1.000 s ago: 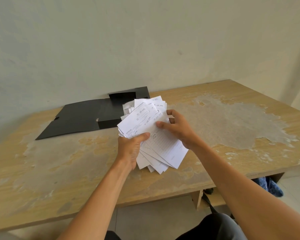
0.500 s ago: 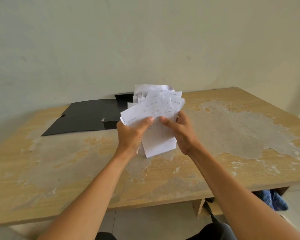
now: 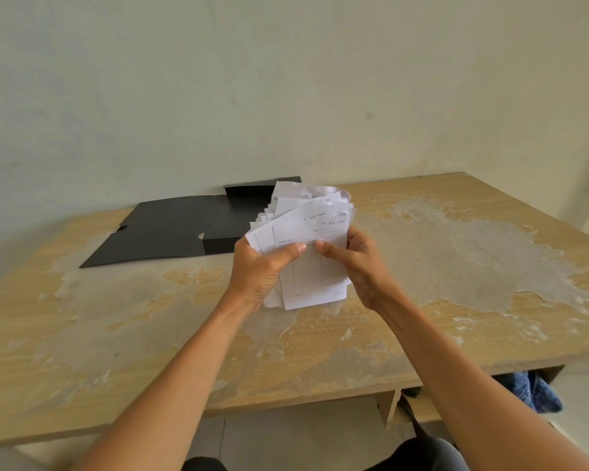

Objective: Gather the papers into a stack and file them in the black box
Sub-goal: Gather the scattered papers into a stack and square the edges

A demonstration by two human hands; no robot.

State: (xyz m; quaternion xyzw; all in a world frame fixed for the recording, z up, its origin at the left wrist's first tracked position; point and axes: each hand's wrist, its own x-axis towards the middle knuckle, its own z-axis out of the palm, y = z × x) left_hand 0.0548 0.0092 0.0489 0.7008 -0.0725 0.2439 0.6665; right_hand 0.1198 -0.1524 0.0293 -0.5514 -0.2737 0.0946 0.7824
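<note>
A bundle of white printed papers (image 3: 312, 277) stands upright above the middle of the table, its top edges uneven and fanned. My left hand (image 3: 259, 270) grips the bundle's left side, thumb across the front sheet. My right hand (image 3: 357, 266) grips the right side, thumb also on the front. Behind the bundle lies the black box (image 3: 218, 241), open, with its flat lid (image 3: 164, 229) spread out to the left. The papers hide the box's right part.
The wooden table (image 3: 116, 334) has a worn, peeling top and stands against a pale wall (image 3: 286, 79). Its front edge runs across the lower view. A blue cloth (image 3: 534, 392) shows under the table at the right.
The papers went from lying tilted and fanned in both hands to standing upright and more gathered. Both hands closed in on the bundle's sides.
</note>
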